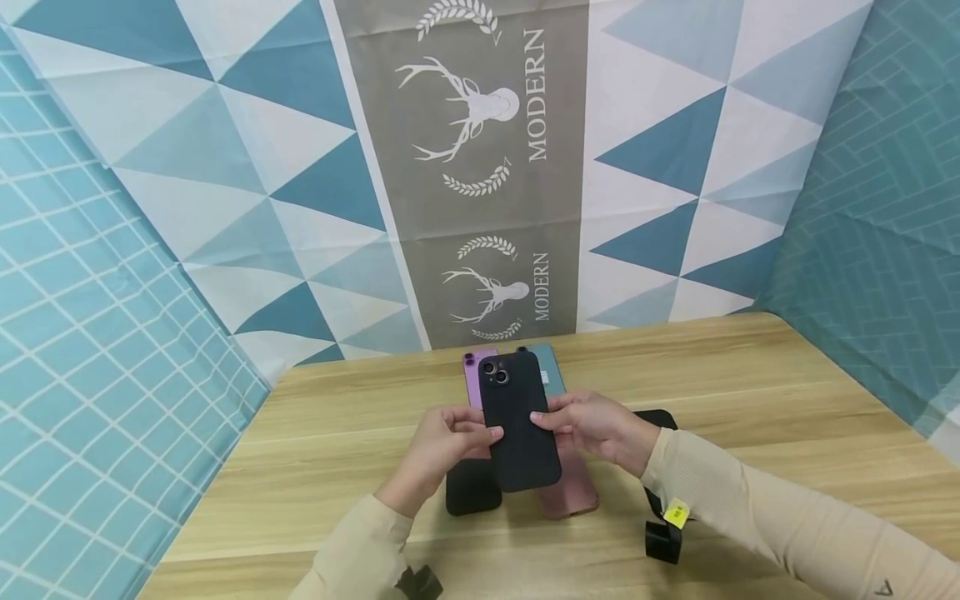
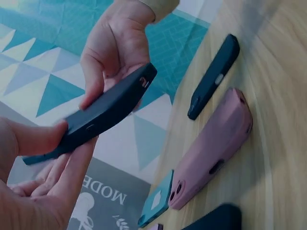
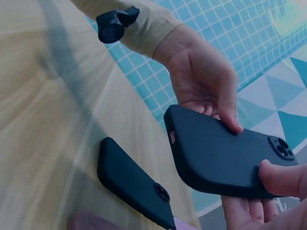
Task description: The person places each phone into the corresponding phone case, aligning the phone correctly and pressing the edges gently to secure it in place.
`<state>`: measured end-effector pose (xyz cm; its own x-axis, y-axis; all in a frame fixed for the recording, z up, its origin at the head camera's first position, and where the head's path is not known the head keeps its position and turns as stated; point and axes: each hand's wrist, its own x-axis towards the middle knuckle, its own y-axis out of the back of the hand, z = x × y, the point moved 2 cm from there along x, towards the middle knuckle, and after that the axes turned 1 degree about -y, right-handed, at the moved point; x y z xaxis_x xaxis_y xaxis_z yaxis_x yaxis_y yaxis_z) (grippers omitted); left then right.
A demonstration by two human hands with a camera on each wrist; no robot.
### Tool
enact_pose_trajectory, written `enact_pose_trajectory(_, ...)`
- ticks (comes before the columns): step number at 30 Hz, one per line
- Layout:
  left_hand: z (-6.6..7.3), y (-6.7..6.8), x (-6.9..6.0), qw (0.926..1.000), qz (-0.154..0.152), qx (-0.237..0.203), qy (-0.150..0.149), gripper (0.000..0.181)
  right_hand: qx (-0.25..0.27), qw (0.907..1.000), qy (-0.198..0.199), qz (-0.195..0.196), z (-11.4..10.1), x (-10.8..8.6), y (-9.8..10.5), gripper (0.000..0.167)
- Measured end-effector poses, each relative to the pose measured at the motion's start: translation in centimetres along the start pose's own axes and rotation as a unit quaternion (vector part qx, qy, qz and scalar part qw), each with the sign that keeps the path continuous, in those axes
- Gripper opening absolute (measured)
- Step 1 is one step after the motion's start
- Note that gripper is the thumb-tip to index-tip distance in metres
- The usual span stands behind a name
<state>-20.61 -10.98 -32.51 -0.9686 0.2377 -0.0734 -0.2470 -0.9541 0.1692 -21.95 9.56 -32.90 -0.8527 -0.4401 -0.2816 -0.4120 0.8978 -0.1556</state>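
Above the table, a phone in a matte black case [image 1: 521, 450] is held between both hands, its camera end pointing away from me. My left hand [image 1: 442, 446] pinches its left edge, thumb on the back. On the opposite edge my right hand [image 1: 592, 425] grips the same way. The right wrist view shows the black phone [image 3: 216, 151] tilted well above the wood, with its two-lens camera at the far end. Beneath it lie a black-cased phone [image 1: 474, 492] and a pink-cased phone [image 1: 573, 483], each partly covered.
A purple phone [image 1: 472, 385] and a teal phone [image 1: 551, 371] lie farther back on the wooden table [image 1: 360, 408]. Another black phone [image 1: 660, 418] is partly hidden by the right forearm. Patterned cloth [image 1: 495, 167] stands behind the table.
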Motion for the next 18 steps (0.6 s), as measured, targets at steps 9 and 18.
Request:
enact_pose_trajectory(9, -0.32, -0.23, -0.28, 0.9989, 0.010, -0.026, 0.038, 0.012, 0.040, 0.9976, -0.032, -0.047, 0.53, 0.04, 0.09, 0.046)
enact_pose_trajectory(18, -0.54, -0.54, -0.64, 0.9987, -0.004, -0.035, 0.038, 0.013, -0.004, 1.0000, -0.006, 0.001, 0.12, 0.23, 0.42, 0.048)
